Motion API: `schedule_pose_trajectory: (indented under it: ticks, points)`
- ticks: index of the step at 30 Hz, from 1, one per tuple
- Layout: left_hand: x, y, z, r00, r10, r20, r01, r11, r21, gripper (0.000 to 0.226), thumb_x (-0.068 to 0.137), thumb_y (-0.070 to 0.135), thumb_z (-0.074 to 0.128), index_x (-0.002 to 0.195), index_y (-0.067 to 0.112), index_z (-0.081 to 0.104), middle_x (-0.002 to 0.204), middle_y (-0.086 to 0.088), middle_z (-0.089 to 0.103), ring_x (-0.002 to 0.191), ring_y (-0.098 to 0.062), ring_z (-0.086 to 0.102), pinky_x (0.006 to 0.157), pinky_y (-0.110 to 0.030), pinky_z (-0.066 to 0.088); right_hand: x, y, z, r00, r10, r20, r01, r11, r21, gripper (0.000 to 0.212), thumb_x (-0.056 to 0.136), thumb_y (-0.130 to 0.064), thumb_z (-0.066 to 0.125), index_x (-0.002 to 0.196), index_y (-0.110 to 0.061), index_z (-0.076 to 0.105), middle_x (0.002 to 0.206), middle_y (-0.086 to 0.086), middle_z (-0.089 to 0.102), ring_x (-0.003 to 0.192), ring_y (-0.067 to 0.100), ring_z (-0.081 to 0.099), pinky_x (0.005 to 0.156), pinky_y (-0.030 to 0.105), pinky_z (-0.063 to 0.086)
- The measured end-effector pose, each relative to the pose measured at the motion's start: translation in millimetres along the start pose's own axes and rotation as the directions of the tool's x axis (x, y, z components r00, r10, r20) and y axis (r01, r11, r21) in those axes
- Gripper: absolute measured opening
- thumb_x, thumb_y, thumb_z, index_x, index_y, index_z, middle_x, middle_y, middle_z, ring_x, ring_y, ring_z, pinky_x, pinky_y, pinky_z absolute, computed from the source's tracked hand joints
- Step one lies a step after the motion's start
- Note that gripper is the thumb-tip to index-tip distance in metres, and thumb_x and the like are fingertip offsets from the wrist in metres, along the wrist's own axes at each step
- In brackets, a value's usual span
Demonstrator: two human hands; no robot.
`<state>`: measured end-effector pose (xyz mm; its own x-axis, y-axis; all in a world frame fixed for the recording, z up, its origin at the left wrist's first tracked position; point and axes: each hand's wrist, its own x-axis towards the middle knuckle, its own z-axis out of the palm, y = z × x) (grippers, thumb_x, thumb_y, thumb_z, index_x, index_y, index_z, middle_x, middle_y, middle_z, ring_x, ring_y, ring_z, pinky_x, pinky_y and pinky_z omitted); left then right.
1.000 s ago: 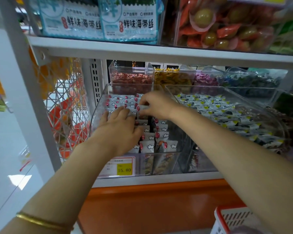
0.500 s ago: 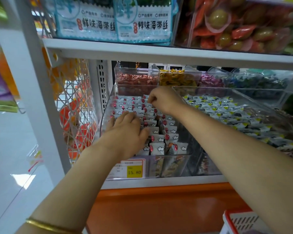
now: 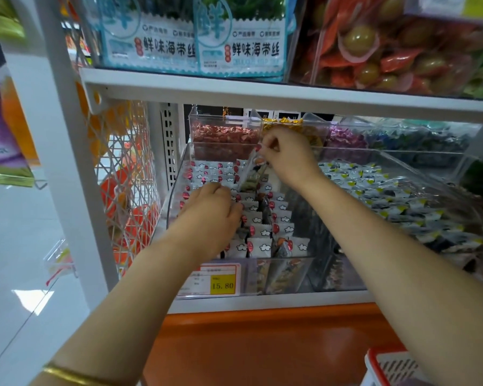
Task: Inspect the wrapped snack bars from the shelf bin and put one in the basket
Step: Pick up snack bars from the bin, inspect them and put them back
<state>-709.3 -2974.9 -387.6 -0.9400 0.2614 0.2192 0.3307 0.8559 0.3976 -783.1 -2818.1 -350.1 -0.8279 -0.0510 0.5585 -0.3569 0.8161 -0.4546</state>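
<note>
Right hand (image 3: 286,158) pinches one snack bar (image 3: 258,160) at bin (image 3: 286,271) back edge | left hand (image 3: 208,218) on bars (image 3: 260,246) mid-bin, fingers bent, grip unclear | basket (image 3: 374,363) below bin's right.

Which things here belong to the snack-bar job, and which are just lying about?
Job: snack bars, clear bin, right hand pinching one bar, left hand on the bars, red-rimmed basket.
Lying about: seaweed packs, price tag, red sweets, yellow-marked packets.

R hand (image 3: 287,158) pinches snack bar (image 3: 258,160); L hand (image 3: 209,218) on bars (image 3: 262,232).
</note>
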Motion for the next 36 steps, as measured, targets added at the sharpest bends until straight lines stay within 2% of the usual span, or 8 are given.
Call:
schedule_pose_trajectory:
  ticks: [4, 8, 12, 15, 18, 25, 31, 36]
  points:
    - [-2, 6, -3, 0.986, -0.021, -0.166, 0.001, 0.992, -0.123, 0.041, 0.099, 0.022, 0.041, 0.136, 0.004, 0.04, 0.144, -0.012, 0.036, 0.131, -0.026, 0.034, 0.104, -0.026, 0.025, -39, -4, -23, 0.979, 0.076, -0.191, -0.038, 0.98, 0.196, 0.005, 0.093, -0.01, 0.054, 0.088, -0.008, 0.052, 0.077, -0.005, 0.051, 0.063, 0.008, 0.052, 0.055, 0.017, 0.042]
    - [-8, 11, -4, 0.983, -0.059, -0.176, 0.005, 0.957, -0.291, 0.045, 0.098, 0.024, 0.044, 0.14, 0.009, 0.038, 0.135, -0.014, 0.046, 0.112, -0.025, 0.051, 0.091, -0.032, 0.04, -81, -9, -40, 0.957, 0.235, -0.17, -0.132, 0.874, 0.468, 0.006, 0.094, -0.01, 0.052, 0.089, -0.009, 0.049, 0.083, 0.003, 0.059, 0.052, 0.01, 0.061, 0.048, 0.018, 0.048]
    - [-19, 14, -6, 0.982, -0.175, -0.076, 0.084, 0.755, -0.651, 0.022, 0.098, 0.027, 0.044, 0.105, 0.017, 0.063, 0.092, -0.008, 0.067, 0.071, -0.016, 0.057, 0.051, -0.021, 0.048, -106, -13, -48, 0.918, 0.396, 0.023, -0.252, 0.537, 0.805, 0.004, 0.093, -0.005, 0.051, 0.092, -0.002, 0.054, 0.08, 0.007, 0.06, 0.054, 0.011, 0.064, 0.057, 0.028, 0.057]
    - [-24, 17, -6, 0.972, -0.232, 0.025, 0.142, 0.503, -0.853, 0.021, 0.098, 0.028, 0.044, 0.091, 0.019, 0.062, 0.081, -0.004, 0.068, 0.07, -0.016, 0.062, 0.056, -0.023, 0.051, -117, -14, -52, 0.893, 0.421, 0.16, -0.286, 0.254, 0.924, 0.007, 0.091, -0.002, 0.052, 0.088, 0.0, 0.058, 0.08, 0.011, 0.062, 0.061, 0.013, 0.066, 0.058, 0.022, 0.055]
    - [-23, 18, -7, 0.969, -0.241, 0.062, 0.155, 0.392, -0.907, 0.025, 0.098, 0.034, 0.042, 0.091, 0.015, 0.057, 0.072, -0.004, 0.068, 0.059, -0.013, 0.062, 0.05, -0.023, 0.047, -123, -12, -55, 0.881, 0.382, 0.279, -0.313, 0.028, 0.949, 0.014, 0.088, 0.004, 0.052, 0.1, 0.005, 0.06, 0.082, 0.013, 0.065, 0.068, 0.017, 0.068, 0.062, 0.022, 0.056]
    - [-21, 14, -9, 0.959, -0.28, 0.038, 0.131, 0.321, -0.938, 0.027, 0.095, 0.039, 0.045, 0.081, 0.016, 0.048, 0.052, 0.005, 0.054, 0.043, -0.007, 0.041, 0.041, -0.021, 0.033, -126, -11, -47, 0.875, 0.387, 0.29, -0.319, 0.014, 0.948, 0.031, 0.087, 0.011, 0.05, 0.117, 0.011, 0.052, 0.096, 0.02, 0.063, 0.075, 0.02, 0.07, 0.067, 0.023, 0.057]
    - [-19, 10, -7, 0.975, -0.214, 0.065, 0.116, 0.234, -0.965, 0.01, 0.092, 0.015, 0.054, 0.09, 0.005, 0.055, 0.063, -0.002, 0.064, 0.05, -0.005, 0.056, 0.046, -0.015, 0.046, -125, -8, -45, 0.856, 0.452, 0.252, -0.296, 0.03, 0.955, 0.021, 0.087, 0.013, 0.049, 0.104, 0.006, 0.059, 0.081, 0.01, 0.067, 0.07, 0.019, 0.071, 0.063, 0.021, 0.056]
    - [-23, 12, -7, 0.985, -0.158, -0.073, -0.006, 0.387, -0.922, 0.007, 0.09, 0.003, 0.054, 0.092, 0.007, 0.049, 0.071, -0.011, 0.072, 0.058, -0.014, 0.067, 0.051, -0.019, 0.053, -124, -8, -45, 0.842, 0.492, 0.222, -0.287, 0.06, 0.956, 0.016, 0.088, 0.012, 0.048, 0.092, 0.0, 0.059, 0.08, 0.011, 0.063, 0.066, 0.019, 0.07, 0.061, 0.022, 0.056]
